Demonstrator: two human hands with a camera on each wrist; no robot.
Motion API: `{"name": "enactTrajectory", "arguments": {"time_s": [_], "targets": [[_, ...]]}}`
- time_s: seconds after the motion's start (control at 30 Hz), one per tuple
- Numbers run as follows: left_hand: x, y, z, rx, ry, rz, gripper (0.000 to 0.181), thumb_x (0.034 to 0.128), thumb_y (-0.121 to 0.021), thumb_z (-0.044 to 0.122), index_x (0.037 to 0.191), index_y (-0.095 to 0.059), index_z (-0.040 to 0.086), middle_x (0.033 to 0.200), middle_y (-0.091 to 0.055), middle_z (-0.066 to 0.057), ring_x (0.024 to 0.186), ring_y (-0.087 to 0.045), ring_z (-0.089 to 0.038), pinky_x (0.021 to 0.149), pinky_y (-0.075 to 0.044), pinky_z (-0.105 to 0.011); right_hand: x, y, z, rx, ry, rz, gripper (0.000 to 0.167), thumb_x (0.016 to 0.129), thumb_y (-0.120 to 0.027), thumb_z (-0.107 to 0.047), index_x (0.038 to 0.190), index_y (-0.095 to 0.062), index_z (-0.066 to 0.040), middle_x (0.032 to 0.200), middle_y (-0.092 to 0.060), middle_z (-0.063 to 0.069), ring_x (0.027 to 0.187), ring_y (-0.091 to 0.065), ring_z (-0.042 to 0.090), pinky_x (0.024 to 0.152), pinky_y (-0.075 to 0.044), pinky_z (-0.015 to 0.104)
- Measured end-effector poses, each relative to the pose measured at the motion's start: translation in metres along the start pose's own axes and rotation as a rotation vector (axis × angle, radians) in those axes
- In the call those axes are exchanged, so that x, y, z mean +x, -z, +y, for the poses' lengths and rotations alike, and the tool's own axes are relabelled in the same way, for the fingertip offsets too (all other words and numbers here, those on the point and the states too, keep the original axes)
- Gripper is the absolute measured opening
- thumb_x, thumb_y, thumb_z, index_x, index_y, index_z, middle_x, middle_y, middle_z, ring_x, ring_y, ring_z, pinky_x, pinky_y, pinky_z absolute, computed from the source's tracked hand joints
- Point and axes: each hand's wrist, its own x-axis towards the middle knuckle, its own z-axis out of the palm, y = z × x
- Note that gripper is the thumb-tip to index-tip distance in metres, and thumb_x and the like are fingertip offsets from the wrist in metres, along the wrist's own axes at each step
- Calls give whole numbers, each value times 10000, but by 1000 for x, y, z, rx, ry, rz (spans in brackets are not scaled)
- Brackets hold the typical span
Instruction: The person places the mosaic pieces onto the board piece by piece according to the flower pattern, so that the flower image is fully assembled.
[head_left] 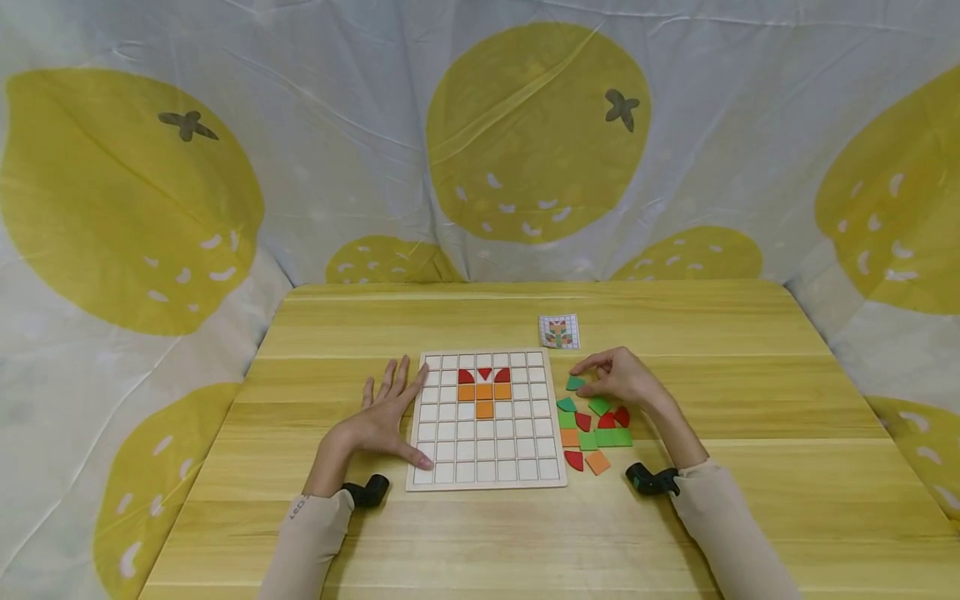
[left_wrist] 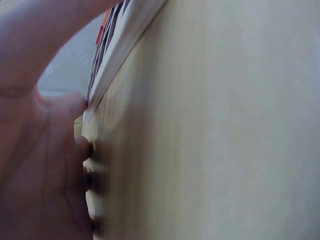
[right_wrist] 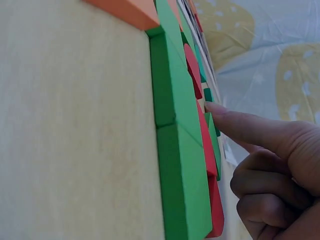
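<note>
A pale wooden grid board (head_left: 445,472) lies on the table, with red pieces and orange squares (head_left: 484,409) set in its upper cells. My left hand (head_left: 380,421) is spread at the board's left side, thumb and index finger resting on its edge. In the left wrist view the left palm (left_wrist: 40,150) faces the board's side. To the right of the board, my right hand (head_left: 626,379) pinches a dark green quarter-circle piece (head_left: 574,383) between thumb and index finger, low over the table. The right wrist view shows the other fingers (right_wrist: 265,185) curled in.
Loose green, red and orange pieces lie close together right of the board, among them a green square (head_left: 588,441), a red quarter-circle (head_left: 573,460) and an orange square (head_left: 597,462). A small printed pattern card (head_left: 559,332) lies behind the board. A lemon-print cloth (head_left: 360,167) hangs behind the table.
</note>
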Motion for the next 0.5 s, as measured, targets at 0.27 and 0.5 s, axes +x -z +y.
{"name": "enactTrajectory", "arguments": {"time_s": [0.27, 0.5], "targets": [[0, 2, 2, -3, -9, 2, 1521, 620, -944, 595, 1666, 40, 94, 1679, 276, -256, 1549, 278, -480, 1175, 195, -745, 0, -2, -6, 24, -14, -5, 245, 858, -829, -51, 1091, -783, 11, 541, -309, -58, 515, -259, 94, 520, -284, 226], [-2, 1, 3, 6, 8, -3, 1519, 623, -951, 575, 1666, 45, 97, 1679, 282, -248, 1551, 282, -471, 1179, 200, -736, 0, -9, -14, 27, 8, 38, 229, 879, -814, -83, 1093, -784, -6, 559, -260, -58, 520, -223, 113, 521, -277, 242]]}}
